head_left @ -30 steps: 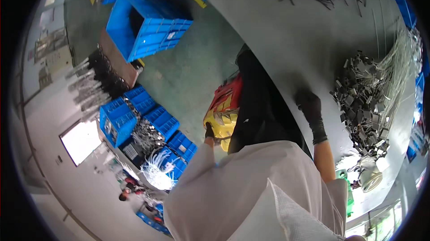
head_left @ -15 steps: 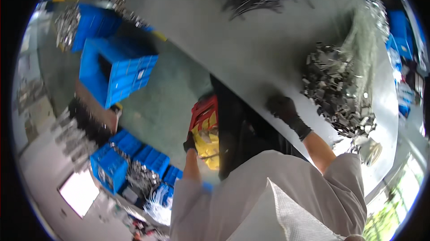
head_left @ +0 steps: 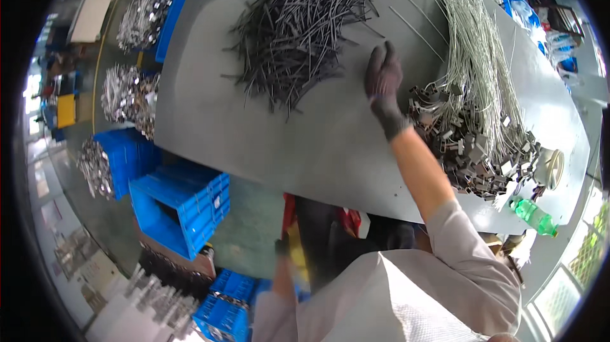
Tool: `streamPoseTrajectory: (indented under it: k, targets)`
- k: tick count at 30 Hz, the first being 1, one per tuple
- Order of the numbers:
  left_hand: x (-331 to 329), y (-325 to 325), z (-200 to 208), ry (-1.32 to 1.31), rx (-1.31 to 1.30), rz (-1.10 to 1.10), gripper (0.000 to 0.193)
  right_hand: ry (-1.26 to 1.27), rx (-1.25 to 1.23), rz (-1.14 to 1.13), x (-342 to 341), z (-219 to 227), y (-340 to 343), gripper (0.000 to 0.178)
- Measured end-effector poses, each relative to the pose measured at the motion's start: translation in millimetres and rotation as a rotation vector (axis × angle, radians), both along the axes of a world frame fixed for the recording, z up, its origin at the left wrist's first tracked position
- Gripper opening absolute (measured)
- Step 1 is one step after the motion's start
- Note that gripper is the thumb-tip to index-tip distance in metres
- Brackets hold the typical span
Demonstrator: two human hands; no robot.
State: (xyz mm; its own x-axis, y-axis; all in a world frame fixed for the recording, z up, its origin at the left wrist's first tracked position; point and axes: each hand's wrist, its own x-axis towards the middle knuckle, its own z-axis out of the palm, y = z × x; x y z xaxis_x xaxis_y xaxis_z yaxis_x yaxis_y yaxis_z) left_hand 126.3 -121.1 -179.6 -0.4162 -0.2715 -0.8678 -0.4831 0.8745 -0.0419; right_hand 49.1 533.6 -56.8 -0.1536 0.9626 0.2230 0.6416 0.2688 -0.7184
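Note:
My right hand (head_left: 384,78), in a dark grey glove, reaches over the grey metal table with its fingers stretched out and nothing seen in them. To its left lies a loose heap of thin dark strips (head_left: 298,37). On its right are a long bundle of pale cables (head_left: 476,50) and a pile of small metal clip-like parts (head_left: 470,158), lying against each other. Below the table edge, my gloved left hand (head_left: 281,250) hangs low beside a red and yellow thing (head_left: 297,253). Motion smears this hand, and its fingers cannot be made out.
A green plastic bottle (head_left: 534,216) lies at the table's right edge, near a roll of clear tape (head_left: 554,169). Blue crates (head_left: 181,205) stand on the floor to the left. Shiny metal parts (head_left: 130,97) are heaped beyond the table's left edge.
The view has turned so more of the table shows. My right hand has gone from the near table edge farther in, between the strips and the cables. My left hand stays low.

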Motion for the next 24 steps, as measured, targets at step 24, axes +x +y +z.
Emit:
streamPoseTrajectory:
  k: [24]
  targets:
    - [-61,-89,-130,-0.016,0.137,-0.298,0.055,0.153,0.162,0.677,-156,-51,132,0.044]
